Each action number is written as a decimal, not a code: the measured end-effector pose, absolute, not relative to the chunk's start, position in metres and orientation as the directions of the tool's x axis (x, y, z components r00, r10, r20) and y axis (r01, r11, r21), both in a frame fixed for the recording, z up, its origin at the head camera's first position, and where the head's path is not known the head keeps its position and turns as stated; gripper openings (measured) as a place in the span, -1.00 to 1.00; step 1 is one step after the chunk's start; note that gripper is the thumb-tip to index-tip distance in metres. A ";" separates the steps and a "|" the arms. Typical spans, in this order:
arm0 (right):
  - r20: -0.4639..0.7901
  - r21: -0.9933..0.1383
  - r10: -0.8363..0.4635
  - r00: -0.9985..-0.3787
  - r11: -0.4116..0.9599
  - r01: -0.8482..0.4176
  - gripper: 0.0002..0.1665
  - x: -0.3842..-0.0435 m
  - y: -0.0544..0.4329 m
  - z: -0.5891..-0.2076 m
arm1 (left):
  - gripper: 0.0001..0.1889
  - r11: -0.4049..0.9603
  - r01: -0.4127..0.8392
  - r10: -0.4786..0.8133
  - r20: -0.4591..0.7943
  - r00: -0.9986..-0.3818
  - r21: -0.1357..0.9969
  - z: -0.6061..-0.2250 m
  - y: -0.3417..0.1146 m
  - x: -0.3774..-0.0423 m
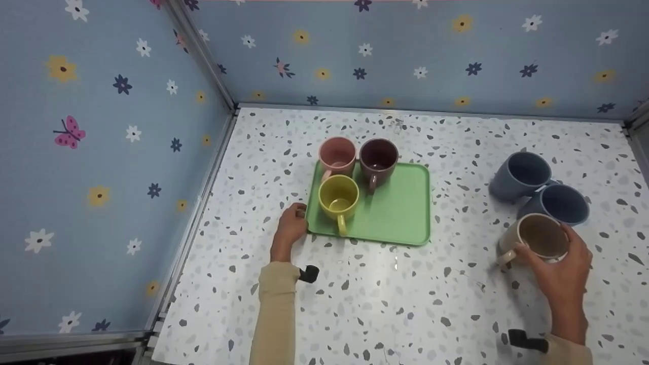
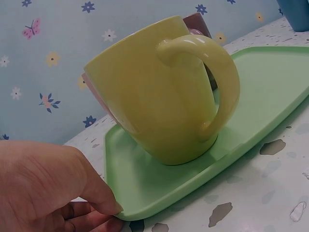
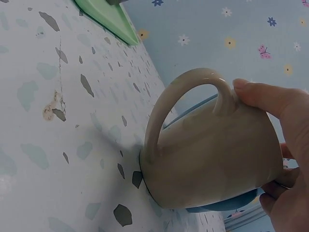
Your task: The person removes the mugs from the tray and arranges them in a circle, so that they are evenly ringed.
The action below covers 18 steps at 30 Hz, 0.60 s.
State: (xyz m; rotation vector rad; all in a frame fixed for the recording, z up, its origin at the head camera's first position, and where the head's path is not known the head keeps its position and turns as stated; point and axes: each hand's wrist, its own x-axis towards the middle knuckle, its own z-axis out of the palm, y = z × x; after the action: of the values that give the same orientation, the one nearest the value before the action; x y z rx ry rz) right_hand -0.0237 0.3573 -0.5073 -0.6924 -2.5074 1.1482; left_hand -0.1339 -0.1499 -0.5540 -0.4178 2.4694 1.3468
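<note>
My left hand (image 1: 292, 223) pinches the near-left corner of a green tray (image 1: 398, 213), the thumb at its rim and the fingers curled below, as the left wrist view shows. On that tray stand a yellow mug (image 2: 149, 96), a pink mug (image 1: 329, 167) and a dark maroon mug (image 1: 383, 175), all upright. Over at the right, my right hand (image 1: 565, 268) grips a beige mug (image 3: 212, 154) around its rim, thumb close to the handle. The beige mug's base is close to the tabletop, and its handle points left toward the tray.
Two blue mugs, one behind (image 1: 507, 177) and one nearer (image 1: 532, 205), stand just beyond the beige mug. The speckled white table (image 1: 456, 299) is bounded by a flowered blue panel (image 1: 334, 56) at the back and another (image 1: 101, 167) at the left.
</note>
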 end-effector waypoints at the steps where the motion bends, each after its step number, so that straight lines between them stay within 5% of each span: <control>1: 0.071 -0.767 0.535 -0.842 0.569 0.297 0.12 -0.024 0.357 -0.507 | -0.46 0.517 -0.387 -0.112 -0.388 -0.915 0.764 -0.554 -0.150 -0.134; 18: -0.002 -0.757 0.515 -0.857 0.560 0.338 0.16 -0.022 0.358 -0.509 | -0.47 0.511 -0.403 -0.115 -0.404 -0.908 0.760 -0.554 -0.149 -0.134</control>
State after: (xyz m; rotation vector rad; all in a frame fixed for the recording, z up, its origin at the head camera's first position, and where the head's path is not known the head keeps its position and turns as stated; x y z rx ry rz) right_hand -0.0223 0.3578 -0.5090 -0.7145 -2.5747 1.1792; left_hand -0.1342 -0.1487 -0.5544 -0.4337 2.4542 1.3507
